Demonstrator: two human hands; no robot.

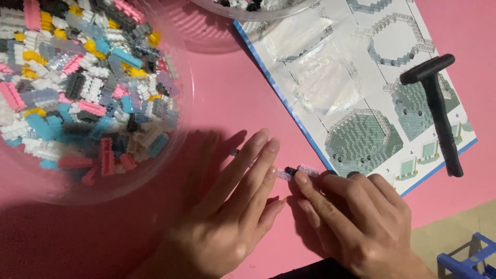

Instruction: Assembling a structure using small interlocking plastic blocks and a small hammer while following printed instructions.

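Pink covers the whole worktop [237,93] in front of you, and everything else sits on it. Largest is the clear plastic bowl [183,103] at your upper left, heaped with small building bricks [77,77] in white, grey, pink, blue, yellow and black. A second clear bowl [258,13] shows only its lower rim at the top edge.

To the right lies the instruction sheet [361,67], blue-edged, printed with pictures of grey-green octagonal brick builds. Its lower left corner reaches almost to your right fingertips. A black hammer-shaped tool [439,108] rests across the right side of the sheet, its head up and its handle running down toward the sheet's lower edge. A blue plastic frame [467,261] pokes in at the bottom right corner, off the pink surface.

Your left hand [232,212] lies flat, palm down, fingers stretched out and close together, not gripping anything; its fingertips point toward the small pieces. Your right hand [356,217] is palm down too, its grip not closed round anything: the index fingertip presses on a little strip of pale lilac and black bricks [295,171] lying on the worktop between your two hands, just beside the sheet's corner. A tiny loose piece [235,152] sits by your left index finger.
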